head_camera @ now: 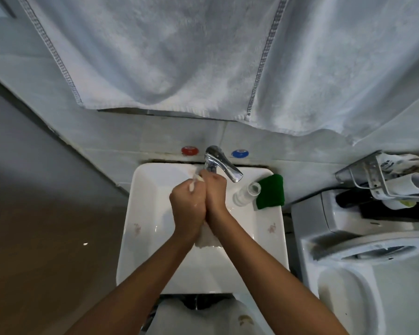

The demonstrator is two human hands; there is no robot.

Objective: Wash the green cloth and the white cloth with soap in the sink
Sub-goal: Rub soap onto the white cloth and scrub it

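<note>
Head view: left hand (188, 204) and right hand (214, 192), fingers curled, together clutch one white cloth (205, 239) over the sink (153, 189); one green cloth (271, 192) lies on its right rim.

The folded square terry cloth (271, 191) on the basin rim is deep green. The glossy rectangular ceramic sink (153, 213) is white with small pinkish flower prints. Two round wall caps are red (189, 150) and blue (239, 153). The hanging towel (179, 56) is white with grey stitched stripes.
</note>
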